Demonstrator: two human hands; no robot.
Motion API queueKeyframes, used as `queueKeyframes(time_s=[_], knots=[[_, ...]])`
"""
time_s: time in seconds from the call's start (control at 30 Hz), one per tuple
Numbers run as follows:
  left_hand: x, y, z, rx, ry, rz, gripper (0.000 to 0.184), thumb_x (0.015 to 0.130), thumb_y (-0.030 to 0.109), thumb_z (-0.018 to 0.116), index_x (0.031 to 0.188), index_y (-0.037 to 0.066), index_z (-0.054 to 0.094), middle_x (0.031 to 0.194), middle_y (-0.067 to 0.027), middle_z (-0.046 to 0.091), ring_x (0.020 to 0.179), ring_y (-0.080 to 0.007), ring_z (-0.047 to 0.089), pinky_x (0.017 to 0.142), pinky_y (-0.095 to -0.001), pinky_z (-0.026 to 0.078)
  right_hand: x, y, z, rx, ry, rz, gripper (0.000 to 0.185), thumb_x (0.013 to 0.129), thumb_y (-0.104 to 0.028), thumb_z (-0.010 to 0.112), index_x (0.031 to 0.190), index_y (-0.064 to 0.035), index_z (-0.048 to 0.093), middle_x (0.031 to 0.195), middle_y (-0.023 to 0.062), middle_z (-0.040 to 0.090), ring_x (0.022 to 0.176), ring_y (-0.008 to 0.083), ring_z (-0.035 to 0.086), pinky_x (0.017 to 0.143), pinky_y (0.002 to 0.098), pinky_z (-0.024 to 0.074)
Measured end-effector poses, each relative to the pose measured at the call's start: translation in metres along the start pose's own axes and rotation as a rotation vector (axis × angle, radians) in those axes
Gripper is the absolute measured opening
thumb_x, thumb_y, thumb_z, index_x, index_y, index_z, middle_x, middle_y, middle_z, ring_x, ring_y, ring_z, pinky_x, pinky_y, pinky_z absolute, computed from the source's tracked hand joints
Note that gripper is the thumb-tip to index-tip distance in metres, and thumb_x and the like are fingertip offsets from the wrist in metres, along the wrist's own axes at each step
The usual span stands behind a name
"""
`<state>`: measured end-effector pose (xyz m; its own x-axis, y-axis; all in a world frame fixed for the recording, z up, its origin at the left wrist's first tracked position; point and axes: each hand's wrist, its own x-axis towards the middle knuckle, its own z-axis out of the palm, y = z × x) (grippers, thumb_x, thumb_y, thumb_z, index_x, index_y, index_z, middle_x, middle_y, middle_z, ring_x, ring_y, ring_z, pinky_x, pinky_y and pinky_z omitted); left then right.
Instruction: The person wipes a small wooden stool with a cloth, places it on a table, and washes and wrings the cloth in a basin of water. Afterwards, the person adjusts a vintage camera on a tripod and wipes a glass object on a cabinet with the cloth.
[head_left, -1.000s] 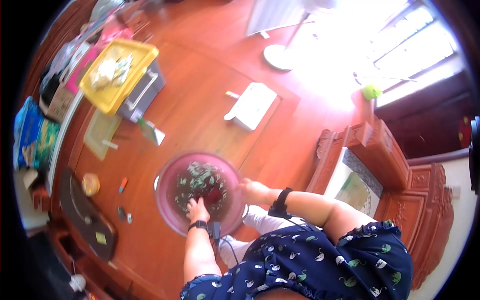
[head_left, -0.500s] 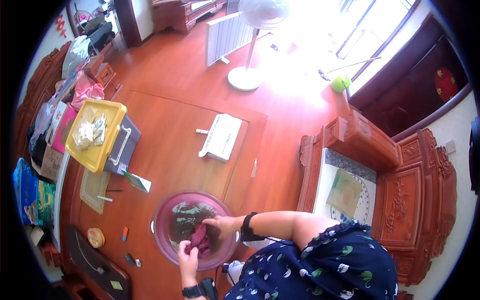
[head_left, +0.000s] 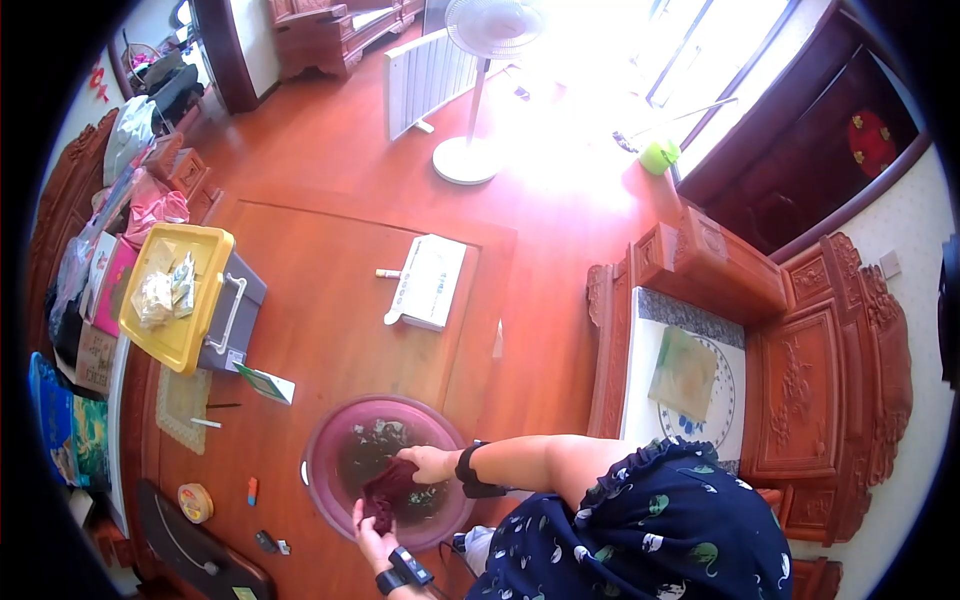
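Note:
A pink plastic basin of murky water with patches of suds stands on the wooden table. Stretched between my two hands over the basin is a wet maroon cloth. My right hand, reaching in from the right, grips its upper end. At the lower end, near the basin's front rim, my left hand has its fingers closed on the cloth. Dark bands sit on both wrists. Folds hide some of the fingertips.
A grey storage box with a yellow lid stands on the left, beside a small standing card. Farther back lies a white box. A round tin and an orange lighter lie left of the basin. A carved wooden chair stands right.
The cloth has gone from a bunched lump to a longer, spread piece between my hands. My left hand has moved slightly down, and the camera view has shifted a little.

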<state>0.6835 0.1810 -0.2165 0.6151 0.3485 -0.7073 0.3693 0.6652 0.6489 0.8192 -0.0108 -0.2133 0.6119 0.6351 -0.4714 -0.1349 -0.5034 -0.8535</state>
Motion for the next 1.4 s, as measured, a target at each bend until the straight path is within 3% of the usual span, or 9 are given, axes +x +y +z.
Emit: queueKeyframes(time_s=[0.07,0.17,0.3,0.47,0.63,0.67,1.2,1.37,1.4], knots=[[0.008,-0.020,0.003,0.001,-0.020,-0.188,0.044,0.080,0.025,0.047,0.124,0.023,0.046,0.123,-0.0043,0.047,0.108,-0.0268,0.047,0.076,-0.0495,0.047,-0.006,-0.011,0.007,-0.265,0.023,-0.293,0.052,0.071,-0.019,0.061,0.118,-0.0020,0.047,0.103,0.0204,0.058,0.099,0.0341,0.055,0.084,0.0381,0.0449],[-0.005,-0.013,0.037,-0.111,-0.114,-0.350,0.056,0.080,0.058,0.045,0.123,0.021,0.045,0.118,-0.0051,0.049,0.107,-0.0298,0.047,0.078,-0.0537,0.042,-0.019,-0.048,0.005,-0.060,-0.193,-0.220,0.059,0.070,-0.029,0.065,0.119,-0.0015,0.047,0.103,0.0205,0.058,0.099,0.0348,0.055,0.084,0.0371,0.0456],[-0.009,-0.010,0.055,-0.241,-0.200,-0.295,0.063,0.080,0.066,0.041,0.119,0.017,0.048,0.116,-0.0068,0.050,0.105,-0.0274,0.049,0.080,-0.0494,0.044,-0.019,-0.055,0.014,-0.005,-0.096,-0.257,0.044,0.071,-0.041,0.068,0.086,-0.0007,0.061,0.090,0.0169,0.057,0.090,0.0331,0.056,0.078,0.0351,0.0461],[-0.009,-0.017,0.069,-0.472,-0.268,-0.141,0.054,0.086,0.059,0.040,0.116,0.015,0.050,0.114,-0.0040,0.052,0.106,-0.0209,0.050,0.088,-0.0364,0.041,-0.030,-0.075,0.011,-0.322,0.156,-0.570,0.050,0.061,-0.018,0.065,0.109,-0.0121,0.055,0.129,0.0124,0.041,0.122,0.0327,0.036,0.100,0.0553,0.0250],[-0.013,-0.013,0.068,-0.517,-0.221,-0.248,0.050,0.085,0.058,0.044,0.109,0.015,0.053,0.110,-0.0034,0.053,0.104,-0.0203,0.050,0.088,-0.0348,0.041,-0.027,-0.058,0.014,-0.205,0.107,-0.649,0.045,0.069,-0.026,0.065,0.109,-0.0061,0.055,0.115,0.0145,0.049,0.112,0.0321,0.044,0.099,0.0463,0.0317],[-0.006,-0.021,0.061,-0.541,-0.288,-0.269,0.056,0.082,0.061,0.043,0.117,0.018,0.048,0.118,-0.0091,0.049,0.109,-0.0271,0.048,0.091,-0.0444,0.040,-0.027,-0.054,0.018,-0.202,0.098,-0.650,0.045,0.069,-0.026,0.065,0.109,-0.0061,0.055,0.115,0.0145,0.049,0.112,0.0321,0.044,0.099,0.0463,0.0317],[0.001,-0.012,0.080,-0.401,-0.281,-0.253,0.042,0.085,0.049,0.044,0.104,0.012,0.051,0.104,-0.0060,0.057,0.098,-0.0222,0.055,0.078,-0.0357,0.047,-0.019,-0.073,0.027,-0.481,0.248,-0.562,0.019,0.075,-0.025,0.060,0.076,-0.0064,0.060,0.084,0.0074,0.052,0.087,0.0257,0.050,0.075,0.0369,0.0434],[0.017,-0.025,0.071,0.020,-0.240,-0.031,0.039,0.087,0.046,0.044,0.102,0.010,0.052,0.101,-0.0052,0.058,0.094,-0.0209,0.058,0.074,-0.0330,0.049,0.007,-0.072,0.015,-0.178,0.230,-0.342,0.029,0.076,-0.027,0.055,0.074,0.0002,0.064,0.078,0.0193,0.060,0.081,0.0350,0.058,0.076,0.0407,0.0473],[-0.003,0.003,0.099,-0.259,-0.121,-0.284,0.043,0.088,0.048,0.041,0.102,0.009,0.052,0.098,-0.0051,0.059,0.084,-0.0197,0.061,0.061,-0.0313,0.051,0.015,-0.067,0.011,-0.125,0.157,-0.267,0.033,0.079,-0.029,0.053,0.078,0.0017,0.064,0.081,0.0219,0.062,0.082,0.0357,0.059,0.077,0.0404,0.0473]])
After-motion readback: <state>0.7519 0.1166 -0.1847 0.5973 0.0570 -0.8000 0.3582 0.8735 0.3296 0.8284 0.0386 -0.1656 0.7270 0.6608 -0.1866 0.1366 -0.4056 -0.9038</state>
